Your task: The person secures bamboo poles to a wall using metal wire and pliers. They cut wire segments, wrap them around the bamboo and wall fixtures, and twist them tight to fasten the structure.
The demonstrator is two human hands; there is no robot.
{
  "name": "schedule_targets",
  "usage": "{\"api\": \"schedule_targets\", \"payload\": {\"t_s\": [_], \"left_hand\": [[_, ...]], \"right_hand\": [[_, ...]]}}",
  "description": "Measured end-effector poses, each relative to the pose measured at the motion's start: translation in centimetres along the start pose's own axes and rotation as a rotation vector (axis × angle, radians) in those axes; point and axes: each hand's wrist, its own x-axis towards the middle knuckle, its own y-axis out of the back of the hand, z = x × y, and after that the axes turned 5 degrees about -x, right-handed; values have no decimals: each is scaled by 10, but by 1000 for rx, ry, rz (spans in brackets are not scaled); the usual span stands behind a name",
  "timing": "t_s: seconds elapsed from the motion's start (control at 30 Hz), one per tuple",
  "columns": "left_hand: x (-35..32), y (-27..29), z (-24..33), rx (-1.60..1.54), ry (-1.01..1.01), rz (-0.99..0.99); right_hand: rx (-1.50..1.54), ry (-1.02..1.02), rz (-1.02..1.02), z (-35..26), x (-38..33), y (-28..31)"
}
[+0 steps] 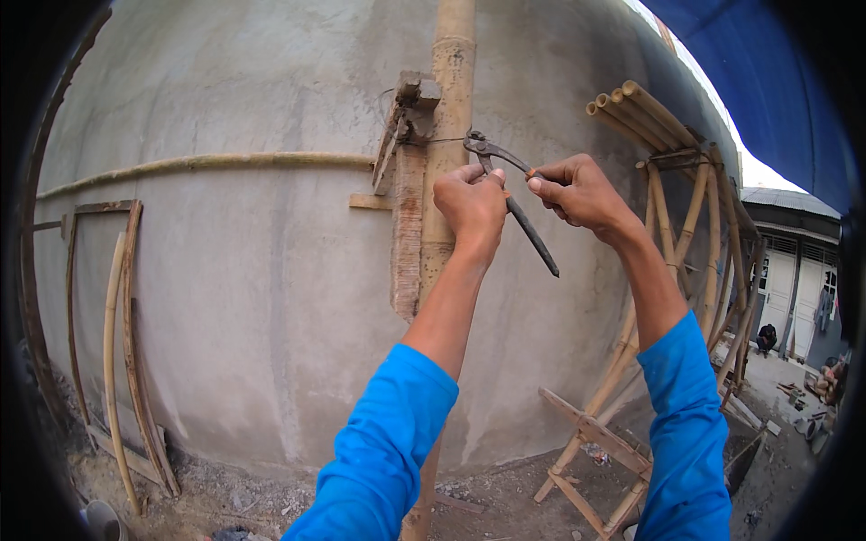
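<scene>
sleeves: bright blue long sleeves point(388, 451) come up from the lower edge, both forearms raised to the work.
left hand: left hand point(471, 206) is closed in a fist against the upright tan bamboo pole point(448, 117), thumb up beside the tool; what it grips inside the fist I can't tell.
right hand: right hand point(577, 191) is curled round one handle of the dark steel long-handled pincers point(510, 194); the other handle hangs free, pointing down-right.
pincers head: jaws sit on a thin grey tie wire point(444, 140) just right of the pole, at the lashing.
wire: runs taut from the jaws left across the pole to the rough wooden block point(408, 113) strapped beside it.
technique: my call is bite close to the pole, keep tension with the left hand, twist in small turns; overtwisting could snap thin wire.
wall: curved grey plastered concrete wall point(253, 270) directly behind, with a horizontal bamboo rail point(207, 163) across it.
far right: bundled bamboo scaffold poles point(636, 108) lean against the wall.
</scene>
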Motion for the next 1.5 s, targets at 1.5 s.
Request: {"api": "schedule_targets", "payload": {"t_s": [1.5], "left_hand": [[25,-44,-47,-909,424,-311]], "right_hand": [[124,-208,-385,21,-12,4]]}}
